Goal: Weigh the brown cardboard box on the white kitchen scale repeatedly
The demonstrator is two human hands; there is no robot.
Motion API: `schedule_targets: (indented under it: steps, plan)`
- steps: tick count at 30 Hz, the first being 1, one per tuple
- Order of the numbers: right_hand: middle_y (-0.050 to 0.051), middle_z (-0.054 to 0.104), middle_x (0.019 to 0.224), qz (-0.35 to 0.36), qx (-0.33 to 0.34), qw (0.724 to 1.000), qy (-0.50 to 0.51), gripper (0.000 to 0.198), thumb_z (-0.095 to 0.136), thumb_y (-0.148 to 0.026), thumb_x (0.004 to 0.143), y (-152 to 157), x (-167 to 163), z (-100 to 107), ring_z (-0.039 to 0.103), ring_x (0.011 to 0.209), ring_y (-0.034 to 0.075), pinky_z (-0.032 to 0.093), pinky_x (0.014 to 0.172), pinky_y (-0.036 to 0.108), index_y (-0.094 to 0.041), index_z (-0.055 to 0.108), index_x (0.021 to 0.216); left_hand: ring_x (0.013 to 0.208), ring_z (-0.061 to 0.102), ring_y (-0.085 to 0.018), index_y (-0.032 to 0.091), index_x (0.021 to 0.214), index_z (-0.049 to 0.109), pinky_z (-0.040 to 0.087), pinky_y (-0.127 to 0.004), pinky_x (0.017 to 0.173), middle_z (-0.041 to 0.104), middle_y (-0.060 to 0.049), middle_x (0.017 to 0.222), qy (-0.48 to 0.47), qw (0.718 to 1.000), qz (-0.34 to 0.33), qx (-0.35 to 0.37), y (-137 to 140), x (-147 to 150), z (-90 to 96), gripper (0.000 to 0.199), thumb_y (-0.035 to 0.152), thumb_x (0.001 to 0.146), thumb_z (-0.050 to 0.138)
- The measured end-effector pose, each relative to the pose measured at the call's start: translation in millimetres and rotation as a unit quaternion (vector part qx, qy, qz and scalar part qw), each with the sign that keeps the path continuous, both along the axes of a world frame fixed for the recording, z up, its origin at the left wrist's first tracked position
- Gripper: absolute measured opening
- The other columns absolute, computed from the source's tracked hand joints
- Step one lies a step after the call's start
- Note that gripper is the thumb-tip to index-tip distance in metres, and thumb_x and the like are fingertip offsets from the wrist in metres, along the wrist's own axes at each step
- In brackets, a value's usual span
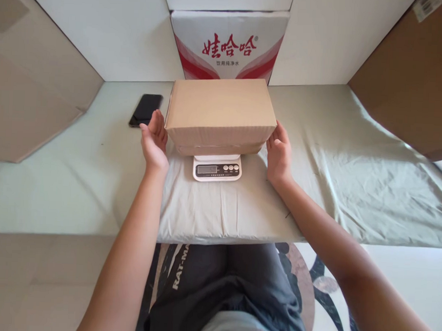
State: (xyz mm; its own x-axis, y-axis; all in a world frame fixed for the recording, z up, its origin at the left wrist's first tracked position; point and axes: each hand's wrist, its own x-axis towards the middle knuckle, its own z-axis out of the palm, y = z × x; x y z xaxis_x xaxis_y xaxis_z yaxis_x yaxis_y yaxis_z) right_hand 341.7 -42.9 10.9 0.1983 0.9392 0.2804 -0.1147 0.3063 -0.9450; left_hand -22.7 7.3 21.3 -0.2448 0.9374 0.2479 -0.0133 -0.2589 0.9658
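A closed brown cardboard box sits on a small white kitchen scale, covering its platform. The scale's front panel shows a small display, which I cannot read, and several round buttons. At the box's left side is my left hand, open, its fingers extended and thumb apart, close to the cardboard. My right hand is open by the opposite side, its straight fingers along the right front corner and partly hidden by it. Whether either hand presses on the box, I cannot tell.
A dark phone lies beyond my left hand on the pale green cloth. Behind the box stands a white carton with red lettering, against white panels. Large cardboard pieces flank the surface on both sides.
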Motion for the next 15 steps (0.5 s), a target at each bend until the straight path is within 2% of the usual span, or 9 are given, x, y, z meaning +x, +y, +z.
schedule_targets:
  steps: [3, 5, 6, 8, 11, 13, 15]
  plan:
    - [-0.002, 0.057, 0.185, 0.012, -0.002, 1.0, 0.005, 0.091, 0.075, -0.087, 0.078, -0.4, -2.9, 0.1, 0.037, 0.183, 0.039, 0.027, 0.155, 0.067, -0.041, 0.064, 0.155, 0.186, 0.006, -0.029, 0.018, 0.16, 0.07, 0.025, -0.063, 0.144, 0.054, -0.003, 0.186, 0.025, 1.0, -0.007, -0.01, 1.3, 1.0, 0.4, 0.116, 0.07, 0.113, -0.022]
    - [-0.001, 0.058, 0.184, 0.02, 0.0, 1.0, -0.002, 0.091, 0.074, -0.086, 0.079, 0.0, -3.2, -0.6, 0.038, 0.183, 0.04, 0.027, 0.154, 0.069, -0.041, 0.064, 0.157, 0.186, 0.01, -0.029, 0.015, 0.163, 0.067, 0.024, -0.063, 0.143, 0.052, -0.004, 0.187, 0.027, 0.999, -0.004, -0.017, 1.0, 1.6, 1.1, 0.115, 0.062, 0.114, -0.026]
    - [-0.001, 0.057, 0.184, 0.022, 0.002, 1.0, -0.006, 0.09, 0.073, -0.086, 0.08, 0.3, -3.0, -1.1, 0.038, 0.183, 0.04, 0.027, 0.154, 0.069, -0.041, 0.063, 0.158, 0.186, 0.012, -0.029, 0.017, 0.163, 0.068, 0.024, -0.061, 0.145, 0.052, -0.003, 0.187, 0.018, 1.0, -0.003, -0.019, 0.5, 1.9, 1.2, 0.111, 0.067, 0.115, -0.02]
    - [-0.001, 0.056, 0.185, 0.025, 0.002, 1.0, -0.013, 0.089, 0.072, -0.085, 0.082, 1.1, -2.2, -2.0, 0.038, 0.183, 0.04, 0.028, 0.154, 0.068, -0.041, 0.063, 0.159, 0.187, 0.017, -0.03, 0.026, 0.16, 0.071, 0.024, -0.058, 0.148, 0.054, 0.0, 0.187, -0.013, 1.0, -0.002, -0.02, -1.3, 2.2, 0.6, 0.101, 0.085, 0.115, 0.004]
    - [-0.001, 0.056, 0.185, 0.02, 0.004, 1.0, -0.011, 0.088, 0.072, -0.084, 0.082, 2.8, -0.4, -3.3, 0.038, 0.182, 0.039, 0.029, 0.154, 0.066, -0.041, 0.064, 0.158, 0.186, 0.025, -0.032, 0.038, 0.154, 0.076, 0.026, -0.055, 0.151, 0.055, 0.001, 0.186, -0.051, 0.999, -0.005, -0.009, -4.5, 2.9, -2.7, 0.096, 0.106, 0.098, 0.041]
    - [-0.001, 0.056, 0.186, 0.018, 0.009, 1.0, -0.007, 0.087, 0.074, -0.082, 0.082, 3.8, 1.5, -4.4, 0.039, 0.182, 0.038, 0.029, 0.154, 0.064, -0.041, 0.064, 0.158, 0.184, 0.031, -0.034, 0.04, 0.153, 0.077, 0.029, -0.054, 0.151, 0.055, -0.001, 0.186, -0.054, 0.999, -0.008, 0.004, -6.6, 4.0, -5.6, 0.1, 0.111, 0.087, 0.052]
    - [-0.002, 0.053, 0.187, 0.016, 0.012, 1.0, -0.008, 0.088, 0.074, -0.081, 0.083, 4.5, 3.7, -6.0, 0.038, 0.183, 0.037, 0.03, 0.155, 0.062, -0.041, 0.061, 0.161, 0.182, 0.037, -0.036, 0.039, 0.154, 0.077, 0.031, -0.054, 0.15, 0.056, -0.003, 0.185, -0.048, 0.999, -0.009, 0.019, -8.7, 5.6, -7.8, 0.102, 0.111, 0.084, 0.056]
